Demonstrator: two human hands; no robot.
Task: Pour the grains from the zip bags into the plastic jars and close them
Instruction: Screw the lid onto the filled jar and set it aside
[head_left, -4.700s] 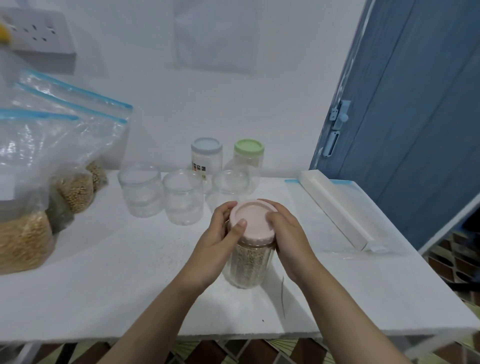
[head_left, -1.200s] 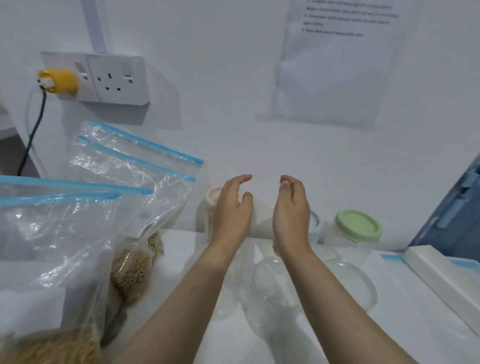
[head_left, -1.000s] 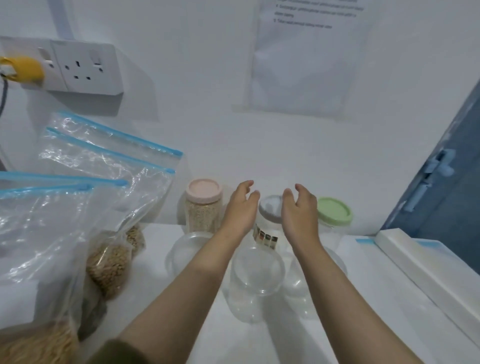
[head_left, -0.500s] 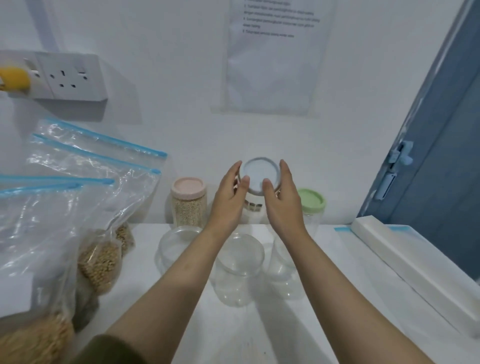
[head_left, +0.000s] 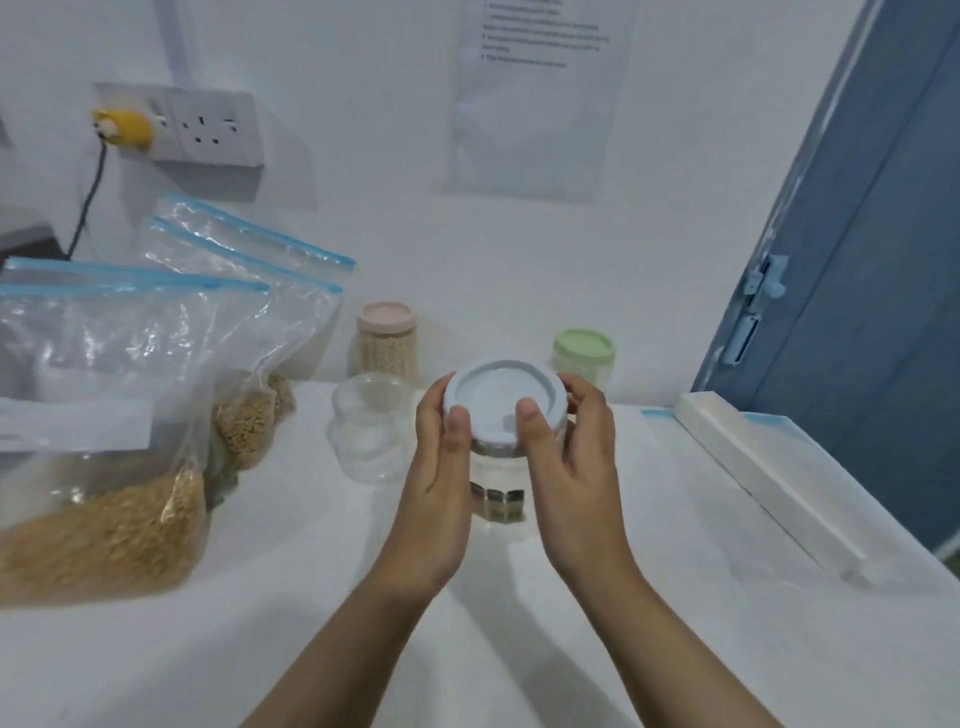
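At frame centre, left hand (head_left: 441, 462) and right hand (head_left: 566, 457) each have a narrow grip on an empty blue-lidded jar (head_left: 505, 405) above the bench (head_left: 311, 597), likely to unscrew it; grain bags (head_left: 104, 467) wait at left.

At frame centre the jar (head_left: 498, 478) was clear, smooth plastic under a matt pale-blue plastic lid (head_left: 505, 397). The zip bags (head_left: 135, 395) at left were thin, glossy, crinkled transparent plastic with blue seals. The table (head_left: 260, 649) looked matt white and faintly grainy. A paper sheet (head_left: 535, 119) at upper centre looked glossy. At right, the door (head_left: 878, 291) was matt blue.
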